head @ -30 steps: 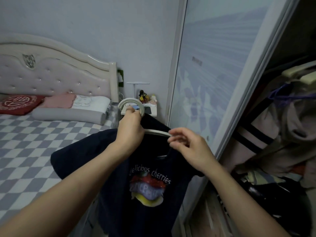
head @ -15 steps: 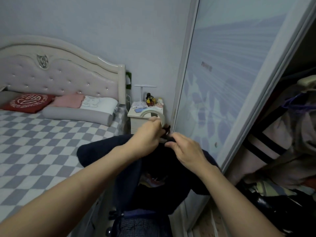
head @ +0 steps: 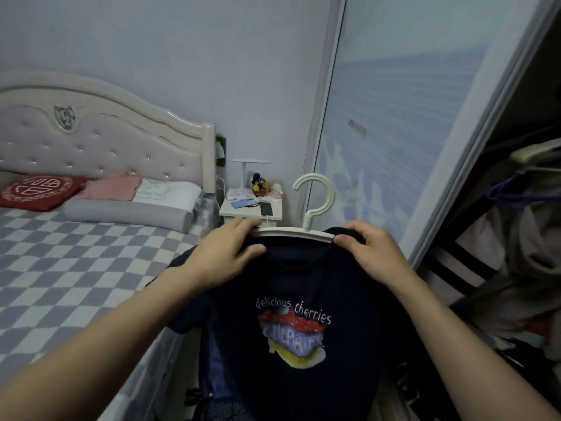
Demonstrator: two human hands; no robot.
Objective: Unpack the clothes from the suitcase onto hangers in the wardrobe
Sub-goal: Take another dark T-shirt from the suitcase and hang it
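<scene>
A dark navy T-shirt [head: 303, 354] with a "delicious cherries" print hangs on a white plastic hanger [head: 315, 208], its hook standing upright. My left hand [head: 224, 256] grips the shirt's left shoulder over the hanger arm. My right hand [head: 367, 250] pinches the collar and the right hanger arm. The open wardrobe [head: 516, 238] is to the right, stuffed with hanging clothes. The suitcase is mostly hidden below the shirt.
A sliding wardrobe door [head: 394, 132] stands just behind the hanger. A bed [head: 76, 268] with a checked cover fills the left. A white nightstand [head: 250, 209] with a lamp, phones and small figures sits between the bed and the door.
The shirt, bunched at the hook half a second ago, now hangs spread on the hanger with its print showing. Both hands moved apart from the hook to the shoulders.
</scene>
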